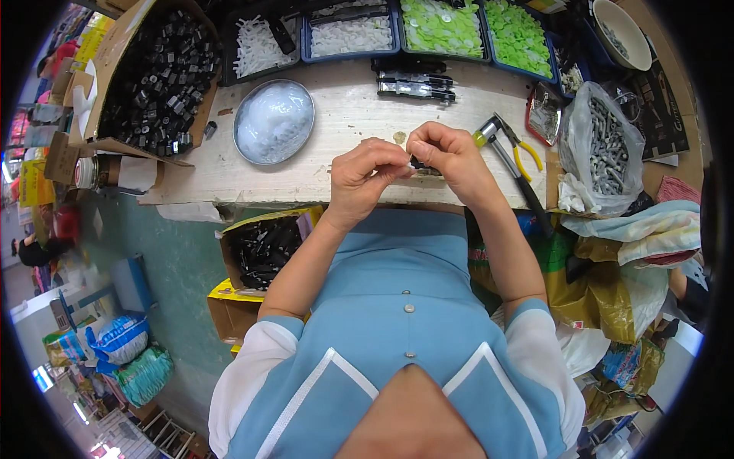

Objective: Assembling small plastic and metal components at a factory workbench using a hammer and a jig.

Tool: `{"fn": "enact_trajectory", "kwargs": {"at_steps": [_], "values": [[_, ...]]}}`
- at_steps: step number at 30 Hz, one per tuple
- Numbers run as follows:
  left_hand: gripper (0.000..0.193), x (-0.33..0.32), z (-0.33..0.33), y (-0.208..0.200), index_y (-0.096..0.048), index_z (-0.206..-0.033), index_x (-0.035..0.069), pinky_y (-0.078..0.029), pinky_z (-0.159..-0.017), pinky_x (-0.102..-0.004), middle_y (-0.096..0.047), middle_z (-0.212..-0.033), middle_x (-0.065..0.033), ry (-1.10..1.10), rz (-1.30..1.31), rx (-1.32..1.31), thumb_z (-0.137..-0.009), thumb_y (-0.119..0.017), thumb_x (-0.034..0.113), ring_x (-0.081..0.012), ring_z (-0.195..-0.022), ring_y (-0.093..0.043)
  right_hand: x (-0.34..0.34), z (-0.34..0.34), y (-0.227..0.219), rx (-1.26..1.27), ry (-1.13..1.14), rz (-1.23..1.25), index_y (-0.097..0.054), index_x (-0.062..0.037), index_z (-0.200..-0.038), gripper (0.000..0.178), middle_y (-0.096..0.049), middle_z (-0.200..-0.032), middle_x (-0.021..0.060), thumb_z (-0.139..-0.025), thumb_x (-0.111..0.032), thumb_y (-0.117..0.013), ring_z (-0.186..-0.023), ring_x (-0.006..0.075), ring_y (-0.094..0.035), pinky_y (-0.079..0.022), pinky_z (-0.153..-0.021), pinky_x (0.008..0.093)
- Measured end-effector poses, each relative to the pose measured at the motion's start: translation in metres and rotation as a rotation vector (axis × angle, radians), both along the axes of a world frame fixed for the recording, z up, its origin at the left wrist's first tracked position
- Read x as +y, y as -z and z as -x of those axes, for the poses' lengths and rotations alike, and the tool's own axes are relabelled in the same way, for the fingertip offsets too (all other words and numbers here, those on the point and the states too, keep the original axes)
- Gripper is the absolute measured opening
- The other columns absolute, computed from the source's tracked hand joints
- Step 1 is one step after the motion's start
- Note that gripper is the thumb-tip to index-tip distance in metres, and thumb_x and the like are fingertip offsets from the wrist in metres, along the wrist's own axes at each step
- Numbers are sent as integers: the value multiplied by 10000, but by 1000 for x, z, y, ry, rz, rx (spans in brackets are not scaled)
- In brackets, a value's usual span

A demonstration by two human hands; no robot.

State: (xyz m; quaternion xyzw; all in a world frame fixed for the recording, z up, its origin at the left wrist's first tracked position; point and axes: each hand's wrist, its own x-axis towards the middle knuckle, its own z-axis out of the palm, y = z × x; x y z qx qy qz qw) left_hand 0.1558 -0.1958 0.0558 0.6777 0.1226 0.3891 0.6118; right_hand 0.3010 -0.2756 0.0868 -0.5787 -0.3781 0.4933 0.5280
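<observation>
Black small part (417,162) held between left hand (362,170) and right hand (451,156).

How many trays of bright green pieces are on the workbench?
2, at the back of the workbench: the left tray and the right tray beside it. Others may be hidden.

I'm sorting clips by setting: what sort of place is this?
Likely an assembly workshop, judging by the heaped black parts, the green parts and the hammer.
</observation>
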Motion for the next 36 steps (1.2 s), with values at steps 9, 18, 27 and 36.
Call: {"fn": "enact_trajectory", "kwargs": {"at_steps": [9,18,27,36], "values": [[133,7,2,-2,-600,-840,-17,-542,-668,-241,-598,-830,-86,26,-8,39,-765,-535,-105,-151,-734,-612,0,16,10,-707,159,-318,-603,-56,-830,74,-571,-739,64,-765,-61,-569,-713,220,-532,-367,-630,312],[158,12,-3,9,-593,-845,-7,-498,-606,-263,-597,-818,-84,-123,-324,80,-713,-582,-94,-192,-700,-594,-4,13,16,-1020,166,-425,-596,-81,-801,98,-563,-747,13,-709,-70,-628,-718,180,-513,-309,-626,310],[258,24,9,21,-624,-893,68,-346,-815,-331,-566,-970,-37,-119,-548,417,-640,-673,57,-223,-947,-478,-7,11,47,-1241,64,-377,-588,-114,-761,89,-518,-728,-12,-682,-94,-626,-731,160,-477,-291,-653,328],[222,29,-3,13,-616,-834,98,-297,-803,-346,-539,-904,-16,12,-581,617,-621,-673,120,-217,-907,-445,-9,-4,40,-1085,43,-328,-619,-99,-820,118,-531,-745,-2,-703,-80,-616,-748,174,-483,-290,-656,321]]}}
